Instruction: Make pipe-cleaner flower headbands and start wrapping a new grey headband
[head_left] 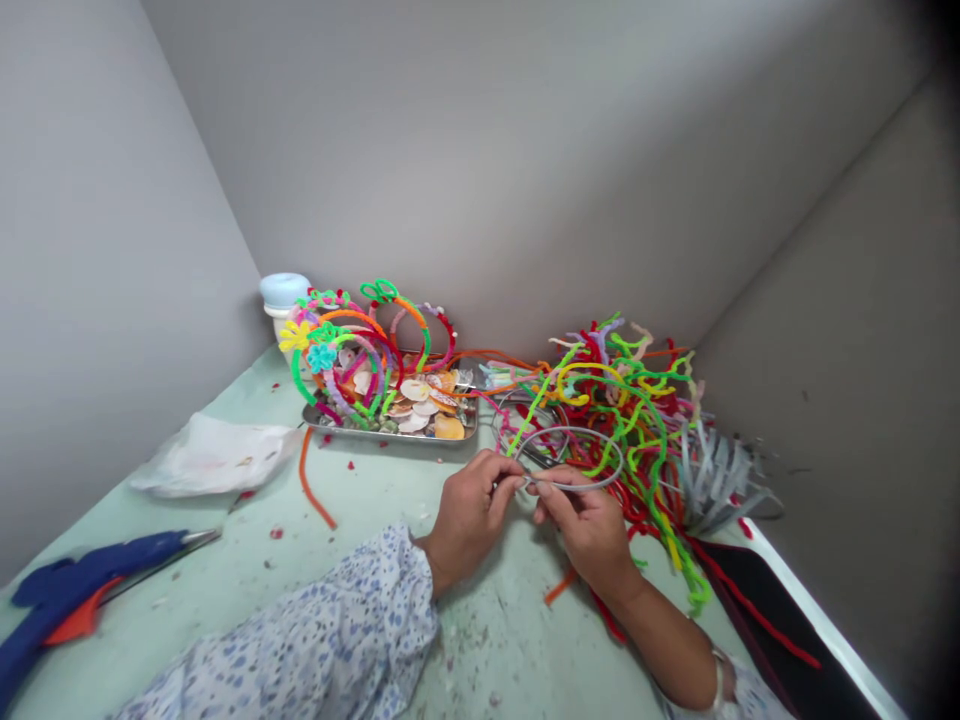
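Note:
In front of me, my left hand and my right hand meet with thumbs and fingertips pinched together. Between them they hold a thin grey wire hoop where its ends come together; the fingertips partly hide that join. The hoop extends to the right above my right hand. Just behind it lies a tangled heap of coloured pipe cleaners, mostly green, red and yellow. Beyond my left hand stands a metal tray holding shells, with several fuzzy pipe-cleaner hoops on it, some with flowers.
A blue glue gun with an orange trigger lies at the left. Near it is a white plastic bag. A blue-lidded container stands by the wall. Grey strips and a black flat object are at the right.

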